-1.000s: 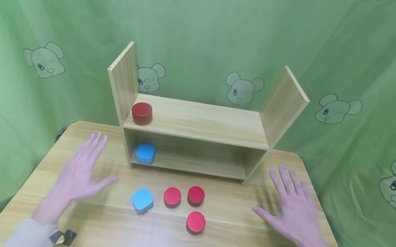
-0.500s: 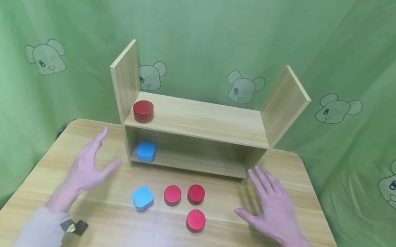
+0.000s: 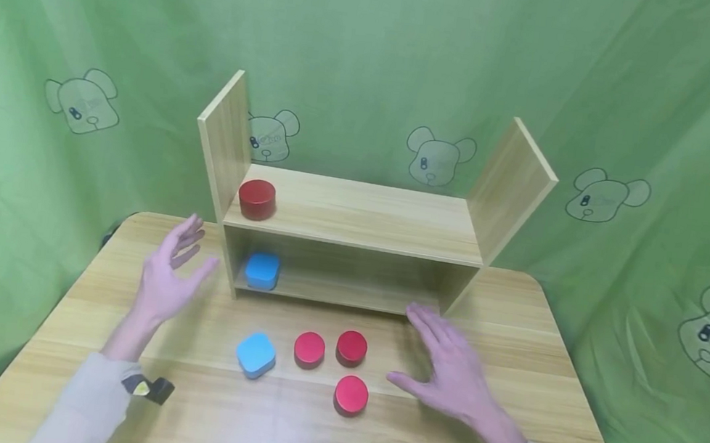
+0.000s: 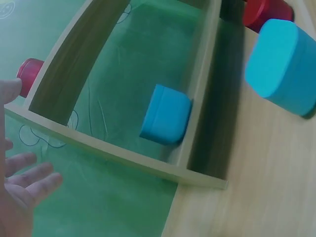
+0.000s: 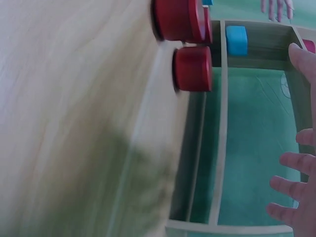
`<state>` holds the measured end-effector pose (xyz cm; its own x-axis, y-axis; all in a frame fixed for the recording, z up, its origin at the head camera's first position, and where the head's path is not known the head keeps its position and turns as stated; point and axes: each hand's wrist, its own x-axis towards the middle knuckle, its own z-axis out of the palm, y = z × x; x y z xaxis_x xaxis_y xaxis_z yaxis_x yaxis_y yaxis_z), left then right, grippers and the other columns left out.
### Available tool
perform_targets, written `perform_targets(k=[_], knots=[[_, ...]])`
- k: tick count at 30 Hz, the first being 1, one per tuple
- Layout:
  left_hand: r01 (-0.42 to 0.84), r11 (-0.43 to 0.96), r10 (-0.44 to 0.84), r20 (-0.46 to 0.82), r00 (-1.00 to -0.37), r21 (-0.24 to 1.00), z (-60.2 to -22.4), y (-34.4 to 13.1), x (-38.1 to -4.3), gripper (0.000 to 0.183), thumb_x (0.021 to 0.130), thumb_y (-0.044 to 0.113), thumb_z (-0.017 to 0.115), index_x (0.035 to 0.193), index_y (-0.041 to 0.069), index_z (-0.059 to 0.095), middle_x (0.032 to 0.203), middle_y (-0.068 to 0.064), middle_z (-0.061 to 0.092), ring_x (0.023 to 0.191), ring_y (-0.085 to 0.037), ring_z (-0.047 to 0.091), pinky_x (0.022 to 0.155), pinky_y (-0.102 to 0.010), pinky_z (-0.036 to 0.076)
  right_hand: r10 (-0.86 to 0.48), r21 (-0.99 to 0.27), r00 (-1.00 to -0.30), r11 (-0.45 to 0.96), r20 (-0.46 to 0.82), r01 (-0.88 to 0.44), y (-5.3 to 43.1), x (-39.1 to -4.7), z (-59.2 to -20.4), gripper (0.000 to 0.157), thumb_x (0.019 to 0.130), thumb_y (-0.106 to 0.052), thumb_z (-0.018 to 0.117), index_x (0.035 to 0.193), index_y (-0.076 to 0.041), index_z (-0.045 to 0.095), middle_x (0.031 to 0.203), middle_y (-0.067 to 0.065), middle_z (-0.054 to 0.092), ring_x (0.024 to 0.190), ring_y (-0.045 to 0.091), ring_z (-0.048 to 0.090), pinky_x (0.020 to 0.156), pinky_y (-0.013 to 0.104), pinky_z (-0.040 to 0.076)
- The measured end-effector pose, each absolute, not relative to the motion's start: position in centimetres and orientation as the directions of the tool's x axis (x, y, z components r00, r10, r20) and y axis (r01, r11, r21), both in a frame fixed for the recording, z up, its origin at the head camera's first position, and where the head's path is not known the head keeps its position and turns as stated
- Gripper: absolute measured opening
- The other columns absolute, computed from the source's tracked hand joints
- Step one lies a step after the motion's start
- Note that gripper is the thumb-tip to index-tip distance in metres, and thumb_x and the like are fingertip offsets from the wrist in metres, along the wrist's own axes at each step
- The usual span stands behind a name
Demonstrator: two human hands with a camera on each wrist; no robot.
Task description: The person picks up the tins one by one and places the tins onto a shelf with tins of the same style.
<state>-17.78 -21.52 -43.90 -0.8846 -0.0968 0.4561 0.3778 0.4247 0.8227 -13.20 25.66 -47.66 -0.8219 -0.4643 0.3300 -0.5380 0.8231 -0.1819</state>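
My left hand (image 3: 167, 277) hovers left of the wooden shelf (image 3: 352, 243), its fingers relaxed and holding nothing. The right hand (image 3: 450, 371), fingers spread, hangs over the table right of three red round tins: one (image 3: 351, 348) nearer the shelf, one (image 3: 309, 350) to its left, one (image 3: 351, 395) in front. A blue rounded-square tin (image 3: 256, 355) lies left of them. On the shelf's upper board, at the left end, sits a red round tin (image 3: 257, 199). Below it, on the lower board, is a blue rounded-square tin (image 3: 262, 271). Both hands are apart from every tin.
The shelf, with two tall side panels, stands at the back of a wooden table (image 3: 187, 422). Behind and around hangs a green curtain (image 3: 362, 47) with printed bear heads. Dark devices are strapped at both wrists.
My right hand has moved left, closer to the red tins. The left hand has shifted slightly right and away from me, turning with its fingers more bent. The tins and shelf stay put.
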Motion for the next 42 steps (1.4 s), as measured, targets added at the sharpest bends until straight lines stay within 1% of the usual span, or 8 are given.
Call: perform_targets(k=[7,14,18,22,28,35,38,42], knots=[[0.366,0.345,-0.165,0.44,-0.883,0.864,-42.8,-20.8,-18.8,0.066,0.095,0.004,0.074,0.155,0.002,0.046,0.152,-0.02,0.06,0.137,-0.039,0.06,0.109,-0.013,0.053,-0.451,-0.283,-0.834,0.795,0.318,-0.537,24.0,-13.9,-48.9,0.101,0.081,-0.063,0.081,0.162,-0.017,0.041,0.162,0.008,0.052,0.146,0.036,0.053,0.116,0.067,0.048],[0.359,0.335,-0.202,0.439,-0.875,0.871,-41.6,-20.2,-19.4,0.058,0.096,0.007,0.074,0.15,0.001,0.053,0.145,-0.02,0.066,0.132,-0.036,0.064,0.105,-0.012,0.055,-0.458,-0.353,-0.846,0.77,0.273,-0.531,22.5,-14.8,-50.0,0.095,0.082,-0.057,0.083,0.16,-0.02,0.044,0.159,0.006,0.056,0.143,0.035,0.057,0.113,0.069,0.05],[0.336,0.348,-0.229,0.427,-0.875,0.875,-40.9,-19.9,-19.4,0.056,0.095,0.008,0.075,0.147,-0.001,0.055,0.141,-0.018,0.068,0.13,-0.035,0.065,0.107,-0.021,0.058,-0.483,-0.355,-0.843,0.764,0.238,-0.538,21.8,-15.2,-50.5,0.091,0.083,-0.058,0.082,0.159,-0.023,0.046,0.156,0.004,0.06,0.14,0.033,0.059,0.113,0.065,0.052],[0.309,0.346,-0.235,0.401,-0.885,0.886,-40.3,-19.5,-19.5,0.057,0.096,0.012,0.076,0.148,0.002,0.055,0.142,-0.017,0.068,0.13,-0.032,0.066,0.107,-0.028,0.059,-0.5,-0.345,-0.836,0.762,0.224,-0.548,21.5,-15.6,-50.8,0.088,0.083,-0.059,0.081,0.157,-0.024,0.05,0.15,0.004,0.065,0.136,0.031,0.063,0.111,0.063,0.054],[0.286,0.344,-0.262,0.384,-0.885,0.894,-39.9,-18.7,-20.1,0.054,0.096,0.017,0.077,0.144,0.003,0.058,0.14,-0.015,0.069,0.123,-0.022,0.067,0.099,-0.016,0.061,-0.511,-0.318,-0.834,0.771,0.209,-0.552,21.4,-16.0,-51.6,0.085,0.084,-0.059,0.081,0.155,-0.021,0.053,0.144,0.002,0.069,0.132,0.029,0.066,0.108,0.058,0.058],[0.294,0.327,-0.282,0.39,-0.877,0.898,-39.8,-18.1,-20.7,0.048,0.097,0.017,0.075,0.14,0.002,0.061,0.137,-0.018,0.07,0.109,-0.001,0.064,0.089,-0.007,0.059,-0.518,-0.325,-0.838,0.773,0.174,-0.545,21.2,-16.4,-52.4,0.076,0.084,-0.055,0.083,0.147,-0.018,0.061,0.143,0.003,0.07,0.131,0.028,0.068,0.105,0.053,0.062],[0.301,0.324,-0.292,0.398,-0.87,0.897,-39.8,-18.1,-20.7,0.044,0.097,0.012,0.074,0.137,0.0,0.062,0.135,-0.02,0.071,0.104,0.004,0.063,0.086,-0.004,0.058,-0.515,-0.322,-0.843,0.78,0.159,-0.537,21.0,-16.6,-52.8,0.074,0.085,-0.057,0.082,0.146,-0.019,0.062,0.142,0.003,0.071,0.13,0.027,0.068,0.104,0.052,0.062],[0.303,0.332,-0.302,0.405,-0.863,0.893,-39.9,-18.3,-20.6,0.041,0.097,0.011,0.074,0.135,-0.001,0.063,0.132,-0.022,0.072,0.101,0.007,0.064,0.083,-0.004,0.058,-0.515,-0.334,-0.844,0.777,0.152,-0.534,20.8,-16.8,-53.2,0.072,0.085,-0.057,0.081,0.143,-0.019,0.065,0.139,0.003,0.072,0.128,0.026,0.069,0.103,0.049,0.063]])
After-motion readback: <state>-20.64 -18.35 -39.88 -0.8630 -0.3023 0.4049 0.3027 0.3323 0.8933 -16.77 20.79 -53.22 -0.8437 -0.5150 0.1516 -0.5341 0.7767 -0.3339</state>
